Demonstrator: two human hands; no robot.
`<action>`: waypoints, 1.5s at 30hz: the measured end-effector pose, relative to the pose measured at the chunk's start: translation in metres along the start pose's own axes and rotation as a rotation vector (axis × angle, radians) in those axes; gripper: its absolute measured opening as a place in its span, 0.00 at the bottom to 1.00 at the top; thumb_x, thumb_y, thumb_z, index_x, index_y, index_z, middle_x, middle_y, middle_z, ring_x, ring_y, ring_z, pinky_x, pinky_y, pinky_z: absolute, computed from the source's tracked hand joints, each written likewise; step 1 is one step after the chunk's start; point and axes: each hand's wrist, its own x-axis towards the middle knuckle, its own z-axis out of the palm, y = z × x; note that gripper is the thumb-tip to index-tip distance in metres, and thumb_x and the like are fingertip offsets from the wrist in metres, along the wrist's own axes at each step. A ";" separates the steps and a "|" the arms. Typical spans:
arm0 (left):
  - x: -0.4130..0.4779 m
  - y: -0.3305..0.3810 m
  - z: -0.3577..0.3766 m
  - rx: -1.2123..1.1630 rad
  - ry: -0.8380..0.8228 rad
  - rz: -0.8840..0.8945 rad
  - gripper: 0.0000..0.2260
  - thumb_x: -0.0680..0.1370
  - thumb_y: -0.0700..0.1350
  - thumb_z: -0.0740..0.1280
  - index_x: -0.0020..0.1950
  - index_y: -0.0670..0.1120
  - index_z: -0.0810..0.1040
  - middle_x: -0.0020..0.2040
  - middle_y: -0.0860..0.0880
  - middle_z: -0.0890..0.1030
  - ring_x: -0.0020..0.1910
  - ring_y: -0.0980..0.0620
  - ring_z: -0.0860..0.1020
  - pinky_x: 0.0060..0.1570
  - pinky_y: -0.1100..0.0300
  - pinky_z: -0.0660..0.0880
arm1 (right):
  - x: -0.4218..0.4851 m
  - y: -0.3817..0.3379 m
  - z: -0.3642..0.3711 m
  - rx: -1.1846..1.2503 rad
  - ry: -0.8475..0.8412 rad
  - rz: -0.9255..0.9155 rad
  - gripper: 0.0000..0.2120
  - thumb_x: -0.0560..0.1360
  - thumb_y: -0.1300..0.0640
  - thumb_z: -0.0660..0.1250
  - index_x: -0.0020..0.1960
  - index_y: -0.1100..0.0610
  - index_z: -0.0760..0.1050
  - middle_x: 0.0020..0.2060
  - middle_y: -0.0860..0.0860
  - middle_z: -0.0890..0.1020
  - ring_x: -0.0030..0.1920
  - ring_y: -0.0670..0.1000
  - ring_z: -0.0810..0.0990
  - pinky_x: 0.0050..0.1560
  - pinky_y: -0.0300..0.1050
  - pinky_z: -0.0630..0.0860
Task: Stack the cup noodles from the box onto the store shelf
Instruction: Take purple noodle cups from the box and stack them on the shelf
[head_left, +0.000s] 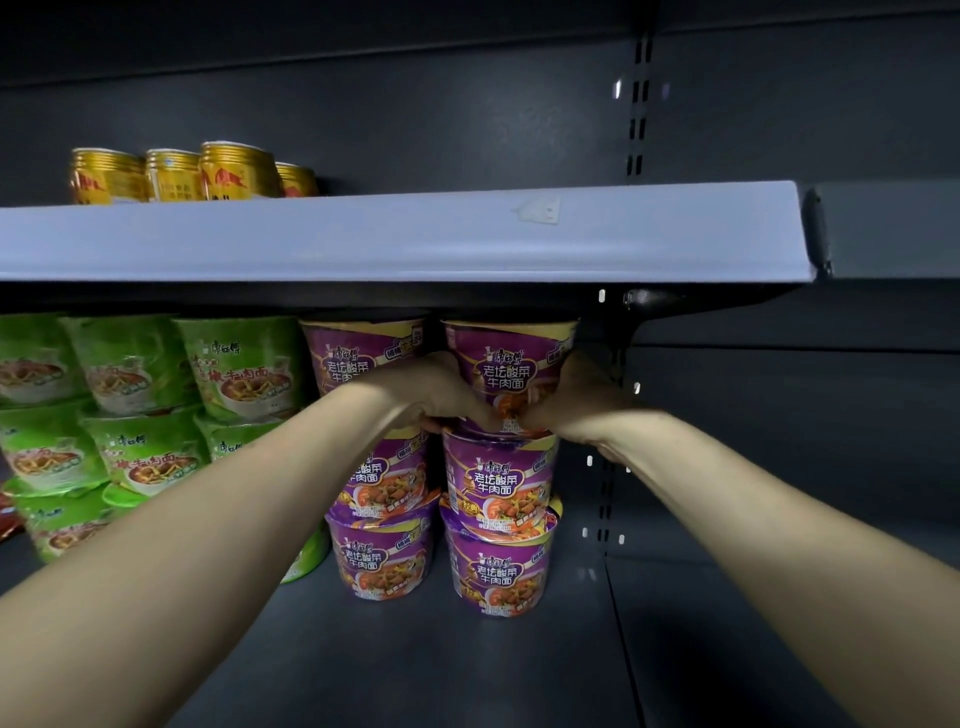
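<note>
A purple cup noodle (506, 371) sits as the top cup of the right-hand purple stack on the dark shelf (415, 665). My left hand (441, 392) holds its lower left side and my right hand (563, 402) holds its lower right side, thumbs meeting at the cup's base. Two more purple cups (498, 483) stand under it. A second purple stack (376, 551) rises just to the left, partly hidden by my left forearm. The box is out of view.
Green cup noodles (130, 364) are stacked in several columns at the left. The pale front edge of the upper shelf (395, 239) hangs just above the top cups, with gold cans (171, 174) on it. A slotted upright (605, 488) stands right of the purple stack.
</note>
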 end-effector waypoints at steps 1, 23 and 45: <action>0.000 0.000 -0.001 -0.002 -0.003 0.000 0.25 0.68 0.39 0.78 0.61 0.43 0.74 0.54 0.49 0.78 0.55 0.50 0.76 0.49 0.57 0.75 | 0.001 -0.001 0.001 -0.009 0.002 0.002 0.39 0.67 0.57 0.76 0.71 0.61 0.60 0.59 0.56 0.77 0.59 0.57 0.76 0.51 0.44 0.74; -0.020 -0.004 0.005 0.080 0.114 0.058 0.27 0.69 0.47 0.78 0.61 0.40 0.73 0.55 0.46 0.78 0.52 0.47 0.77 0.50 0.56 0.77 | -0.020 -0.009 0.009 -0.146 0.067 0.061 0.45 0.67 0.55 0.77 0.74 0.64 0.56 0.65 0.58 0.74 0.64 0.58 0.75 0.61 0.50 0.75; -0.121 0.007 0.179 0.045 -0.151 0.352 0.09 0.73 0.46 0.73 0.49 0.49 0.75 0.57 0.41 0.80 0.56 0.39 0.79 0.52 0.53 0.76 | -0.210 0.077 -0.042 -0.432 0.091 0.345 0.16 0.77 0.54 0.65 0.62 0.59 0.71 0.61 0.55 0.76 0.59 0.56 0.76 0.59 0.48 0.74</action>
